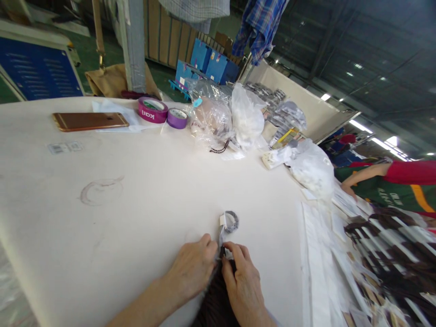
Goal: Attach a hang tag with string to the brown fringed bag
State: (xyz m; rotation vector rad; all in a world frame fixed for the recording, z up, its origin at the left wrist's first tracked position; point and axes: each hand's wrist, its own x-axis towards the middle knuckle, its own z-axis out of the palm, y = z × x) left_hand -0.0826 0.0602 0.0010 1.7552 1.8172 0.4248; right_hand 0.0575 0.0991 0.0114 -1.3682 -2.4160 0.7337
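A dark brown bundle of long strands lies on the white table, running from its lower edge up between my hands. A greyish band curled into a loop with a small white tag extends beyond the bundle's far end. My right hand pinches the bundle's end with thumb and forefinger, at a small black piece. My left hand is closed just left of that spot, its fingertips hidden. Whatever those fingers grip cannot be made out.
A phone, purple tape rolls and clear plastic bags line the far side of the table. White bags and brown bundles with white strips lie to the right. A co-worker's arm reaches in there.
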